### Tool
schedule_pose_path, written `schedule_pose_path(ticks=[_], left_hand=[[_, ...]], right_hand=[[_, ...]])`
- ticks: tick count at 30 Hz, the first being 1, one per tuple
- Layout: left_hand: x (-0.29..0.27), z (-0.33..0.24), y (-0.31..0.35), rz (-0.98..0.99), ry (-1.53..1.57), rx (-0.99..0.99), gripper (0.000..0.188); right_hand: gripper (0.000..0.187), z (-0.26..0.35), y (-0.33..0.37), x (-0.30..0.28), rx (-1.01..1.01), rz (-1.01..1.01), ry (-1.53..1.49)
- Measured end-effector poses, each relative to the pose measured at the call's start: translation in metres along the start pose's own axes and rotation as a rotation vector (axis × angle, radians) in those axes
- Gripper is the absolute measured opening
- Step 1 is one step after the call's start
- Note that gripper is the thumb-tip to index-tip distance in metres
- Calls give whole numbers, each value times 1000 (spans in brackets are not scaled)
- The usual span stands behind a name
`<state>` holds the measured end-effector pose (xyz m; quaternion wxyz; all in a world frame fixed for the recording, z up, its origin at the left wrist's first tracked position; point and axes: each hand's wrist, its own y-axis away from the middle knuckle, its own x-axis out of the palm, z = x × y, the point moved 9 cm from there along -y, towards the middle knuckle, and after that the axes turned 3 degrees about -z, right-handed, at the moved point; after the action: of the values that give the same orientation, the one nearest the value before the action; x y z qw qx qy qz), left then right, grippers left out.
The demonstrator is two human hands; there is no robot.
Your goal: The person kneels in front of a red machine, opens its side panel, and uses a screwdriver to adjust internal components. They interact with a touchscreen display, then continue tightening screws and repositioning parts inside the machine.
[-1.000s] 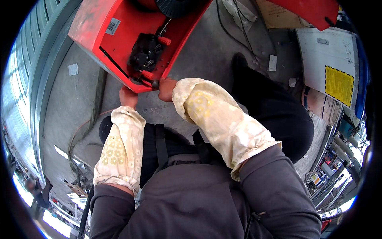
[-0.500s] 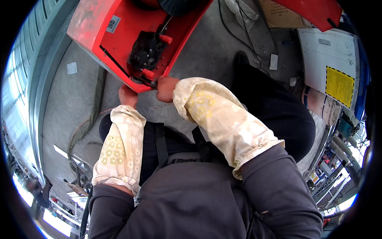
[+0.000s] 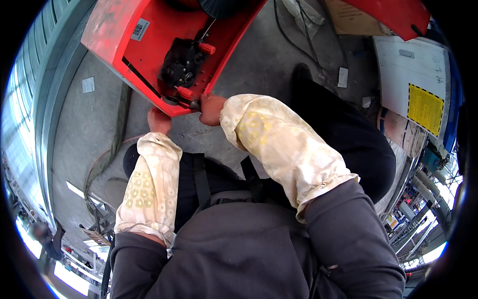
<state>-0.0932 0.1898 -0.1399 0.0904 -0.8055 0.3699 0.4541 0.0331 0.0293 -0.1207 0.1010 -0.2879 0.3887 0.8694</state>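
Note:
A red wire feeder case (image 3: 134, 70), open on top, lies in front of me. Inside it sits a black wire drive unit (image 3: 181, 62) with red knobs, and a wire leads from it toward a dark spool (image 3: 219, 7) at the far end. My left hand (image 3: 159, 121) is closed against the near end wall of the case, its fingertips hidden by the wall. My right hand (image 3: 211, 108) is closed at the near right corner, beside a dark metal piece (image 3: 193, 104) inside the case. What its fingers grip is hidden.
A black cable (image 3: 284, 32) and a clear plastic bag (image 3: 303, 20) lie on the concrete floor beyond the case. A cardboard box (image 3: 353, 20) and a white panel with a yellow label (image 3: 425, 107) stand at the right. Corrugated metal wall (image 3: 30, 94) runs along the left.
My right hand has shifted slightly to the right at the case corner. My left hand stays at the end wall, and the case looks almost unmoved.

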Motion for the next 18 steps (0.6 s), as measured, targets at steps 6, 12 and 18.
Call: schedule_pose_path(ticks=[6,12,18], left_hand=[[1,-3,2,-1,16,-10,24],[-3,-11,4,-23,149,-21,23],[3,-4,4,-32,38,9,26]], right_hand=[[39,36,4,-9,-53,200,81],[42,35,-16,15,-73,372,259],[42,-6,-1,1,-100,158,-14]])
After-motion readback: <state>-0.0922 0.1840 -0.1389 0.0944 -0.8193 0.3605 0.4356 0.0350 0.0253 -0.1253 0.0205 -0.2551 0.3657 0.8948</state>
